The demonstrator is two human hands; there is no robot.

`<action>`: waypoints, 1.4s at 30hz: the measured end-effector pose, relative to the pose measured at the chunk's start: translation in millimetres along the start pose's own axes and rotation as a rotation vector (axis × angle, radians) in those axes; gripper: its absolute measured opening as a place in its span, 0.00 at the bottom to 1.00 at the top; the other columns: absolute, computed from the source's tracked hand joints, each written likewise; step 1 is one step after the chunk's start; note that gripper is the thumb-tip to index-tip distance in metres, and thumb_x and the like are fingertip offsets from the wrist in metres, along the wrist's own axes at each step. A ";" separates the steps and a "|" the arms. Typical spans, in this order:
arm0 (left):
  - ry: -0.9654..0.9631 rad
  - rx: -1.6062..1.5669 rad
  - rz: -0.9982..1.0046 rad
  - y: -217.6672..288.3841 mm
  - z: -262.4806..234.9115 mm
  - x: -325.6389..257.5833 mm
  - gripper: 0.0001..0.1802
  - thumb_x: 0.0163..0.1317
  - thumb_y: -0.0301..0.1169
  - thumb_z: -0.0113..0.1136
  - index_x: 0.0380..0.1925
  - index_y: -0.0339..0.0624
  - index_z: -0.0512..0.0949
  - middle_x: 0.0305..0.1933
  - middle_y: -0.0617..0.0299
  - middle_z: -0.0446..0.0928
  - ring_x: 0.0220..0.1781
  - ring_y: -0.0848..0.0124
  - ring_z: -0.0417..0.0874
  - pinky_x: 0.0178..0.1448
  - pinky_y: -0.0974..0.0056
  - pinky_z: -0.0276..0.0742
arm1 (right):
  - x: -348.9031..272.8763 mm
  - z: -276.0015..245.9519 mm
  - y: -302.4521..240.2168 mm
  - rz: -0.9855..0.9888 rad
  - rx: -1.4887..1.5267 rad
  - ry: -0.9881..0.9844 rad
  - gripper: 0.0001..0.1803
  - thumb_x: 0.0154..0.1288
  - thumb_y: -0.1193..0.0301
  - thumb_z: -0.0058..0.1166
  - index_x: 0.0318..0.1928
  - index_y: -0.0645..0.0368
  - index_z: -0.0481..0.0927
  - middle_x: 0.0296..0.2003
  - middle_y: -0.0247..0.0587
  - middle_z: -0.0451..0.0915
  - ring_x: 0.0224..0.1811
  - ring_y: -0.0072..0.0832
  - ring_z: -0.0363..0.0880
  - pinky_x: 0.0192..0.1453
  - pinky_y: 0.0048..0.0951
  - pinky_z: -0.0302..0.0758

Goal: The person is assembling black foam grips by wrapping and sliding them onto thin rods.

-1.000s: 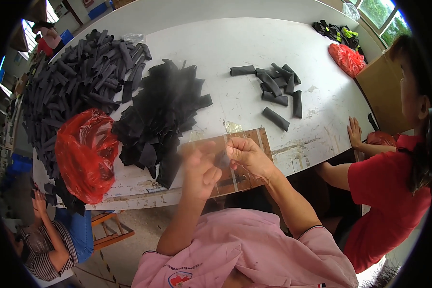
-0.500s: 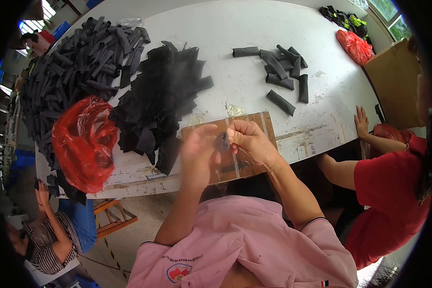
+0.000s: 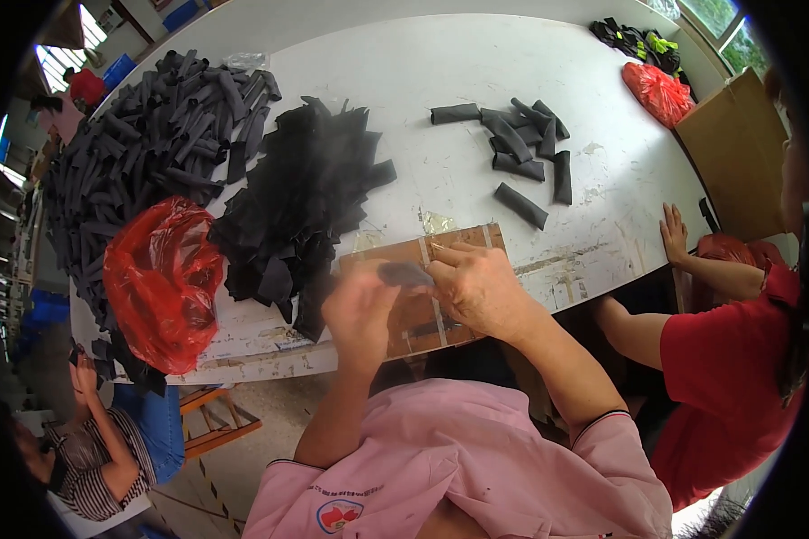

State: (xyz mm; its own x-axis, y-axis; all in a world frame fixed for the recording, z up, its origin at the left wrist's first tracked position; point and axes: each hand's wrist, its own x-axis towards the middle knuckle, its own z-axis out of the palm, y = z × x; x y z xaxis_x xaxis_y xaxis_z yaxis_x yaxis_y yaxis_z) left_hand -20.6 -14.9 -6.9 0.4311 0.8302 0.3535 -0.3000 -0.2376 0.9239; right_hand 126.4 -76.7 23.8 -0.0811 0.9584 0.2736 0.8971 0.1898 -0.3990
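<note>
A small dark grey fabric piece (image 3: 406, 275) is between my hands, above the brown wooden board (image 3: 458, 334) at the table's near edge. My right hand (image 3: 478, 287) is closed, pinching the right end of the piece. My left hand (image 3: 358, 301) is at its left end; motion smears its fingers, so its grip is unclear. Left of the board lies a heap of flat black fabric pieces (image 3: 301, 189). Several rolled dark grey fabric tubes (image 3: 520, 207) lie beyond the board to the right.
A large pile of dark grey tubes (image 3: 166, 126) covers the table's (image 3: 404, 72) far left, with a red plastic bag (image 3: 164, 287) before it. Another red bag (image 3: 658, 93) and a cardboard box (image 3: 733, 148) stand right. One person in red (image 3: 728, 359) sits right, another in stripes (image 3: 99, 458) left.
My right hand has turned, knuckles now upward, and the fabric piece lies more sideways between my hands. My left hand has moved slightly down and left. The whole view has shifted a little.
</note>
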 end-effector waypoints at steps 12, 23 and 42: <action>-0.413 0.012 -0.194 3.2 10.7 29.0 0.08 0.53 0.25 0.56 0.31 0.31 0.74 0.37 0.57 0.74 0.39 0.71 0.74 0.43 0.70 0.69 | -14.9 33.4 5.7 0.059 0.350 0.282 0.09 0.55 0.66 0.50 0.27 0.58 0.73 0.21 0.39 0.73 0.26 0.38 0.72 0.26 0.36 0.69; -0.541 0.387 -0.110 -6.5 8.8 31.5 0.06 0.50 0.26 0.59 0.26 0.34 0.75 0.28 0.61 0.72 0.31 0.73 0.71 0.34 0.70 0.66 | -25.5 72.4 15.1 0.185 0.675 0.238 0.08 0.56 0.69 0.48 0.25 0.60 0.71 0.18 0.45 0.70 0.21 0.42 0.71 0.24 0.37 0.68; -0.197 0.125 0.103 14.6 9.3 21.0 0.06 0.57 0.24 0.52 0.33 0.33 0.75 0.29 0.56 0.76 0.28 0.75 0.74 0.36 0.72 0.71 | -21.4 48.3 13.7 0.201 0.345 0.149 0.07 0.55 0.69 0.51 0.28 0.60 0.71 0.19 0.43 0.71 0.23 0.41 0.72 0.24 0.36 0.67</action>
State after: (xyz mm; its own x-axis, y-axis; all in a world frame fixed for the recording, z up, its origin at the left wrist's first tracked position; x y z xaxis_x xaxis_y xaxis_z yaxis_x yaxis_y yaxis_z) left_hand -8.0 -5.7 15.4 0.5651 0.6868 0.4572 -0.2489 -0.3865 0.8881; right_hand 119.5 -84.3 -29.8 0.1669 0.9470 0.2744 0.6888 0.0871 -0.7197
